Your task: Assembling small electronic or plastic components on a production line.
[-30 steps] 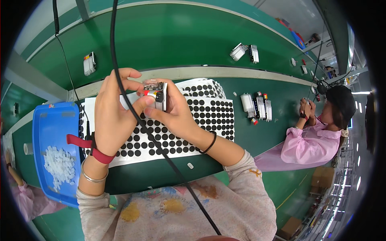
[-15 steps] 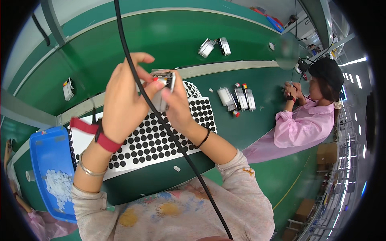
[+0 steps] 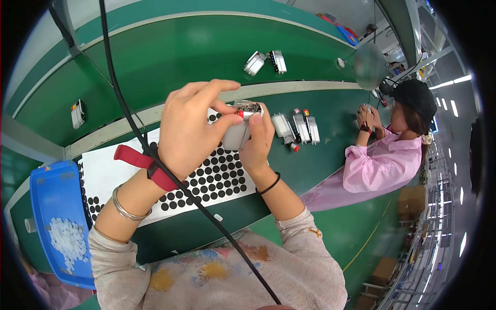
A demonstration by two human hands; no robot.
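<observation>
white roll: at the far left, just beside the blue tray.
blue tray: on the left of the green desk, its walls low.
pale pieces: small, heaped loosely in the lower half of the blue tray.
lone unit: white with a dark side, on the green surface beyond the pale rail.
dotted sheet: white, set with rows of round black dots, lying flat under the hands.
black cable: hangs slantwise from the top, across the red strap on the left wrist.
left hand: thumb and forefinger pinched on the red-ended top of the white module, other fingers raised.
small white piece: on the desk, near the lower edge of the dotted sheet.
white module: held between both hands above the dotted sheet, a dark board under its clear top.
right hand: clamped on the module's right side, thumb at its upper front.
pair of units: on the surface beyond the rail, close together.
unit cluster: white bodies, some red-ended parts, on the desk right of the hands.
person in pink: seated at the right, black cap on.
</observation>
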